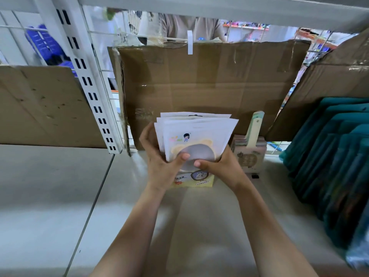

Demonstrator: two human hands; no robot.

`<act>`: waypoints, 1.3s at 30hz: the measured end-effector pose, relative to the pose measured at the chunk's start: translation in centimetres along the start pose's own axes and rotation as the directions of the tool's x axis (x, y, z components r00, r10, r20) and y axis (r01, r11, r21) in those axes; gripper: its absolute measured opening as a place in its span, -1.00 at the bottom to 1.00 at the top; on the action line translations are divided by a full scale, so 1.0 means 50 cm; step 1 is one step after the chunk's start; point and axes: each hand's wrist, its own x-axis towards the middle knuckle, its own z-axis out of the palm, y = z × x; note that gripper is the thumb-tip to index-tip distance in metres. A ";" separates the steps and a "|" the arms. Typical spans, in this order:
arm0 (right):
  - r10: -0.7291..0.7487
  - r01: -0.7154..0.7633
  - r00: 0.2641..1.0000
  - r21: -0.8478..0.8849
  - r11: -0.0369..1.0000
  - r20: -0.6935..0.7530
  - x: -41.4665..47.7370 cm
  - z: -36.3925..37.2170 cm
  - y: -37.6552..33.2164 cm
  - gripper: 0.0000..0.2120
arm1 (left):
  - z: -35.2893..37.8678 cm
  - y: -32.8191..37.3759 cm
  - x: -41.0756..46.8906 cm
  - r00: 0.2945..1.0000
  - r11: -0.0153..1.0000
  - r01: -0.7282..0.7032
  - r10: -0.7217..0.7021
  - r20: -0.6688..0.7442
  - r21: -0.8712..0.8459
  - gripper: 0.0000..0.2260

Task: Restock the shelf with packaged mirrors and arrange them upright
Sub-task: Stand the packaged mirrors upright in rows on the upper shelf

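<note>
Head view: mirrors (196, 134) standing upright in stack on shelf (199, 220), close before cardboard (209, 80). Left hand (159, 166) gripping stack's left edge, fingers (146, 134) curled behind, thumb pressed on front pack. Right hand (222, 167) gripping right edge likewise, thumb tips nearly touching. Small box (249, 156) just right of stack; teal packs (339, 156) farther right, leaning in row.
</note>
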 end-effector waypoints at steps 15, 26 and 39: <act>-0.014 0.012 0.972 -0.011 1.000 -0.236 -0.008 0.027 0.025 -0.34 | 0.012 0.008 0.001 0.954 0.944 0.287 -0.297 0.036 0.164 -0.53; -0.019 0.003 0.959 -0.055 0.998 -0.283 0.070 0.027 0.003 -0.45 | 0.034 -0.013 0.067 0.951 0.930 0.309 -0.309 -0.030 0.200 -0.67; -0.003 -0.037 0.921 -0.096 0.995 -0.389 0.080 0.028 0.041 -0.42 | 0.036 -0.077 0.062 0.930 0.909 0.358 -0.369 0.008 0.213 -0.56</act>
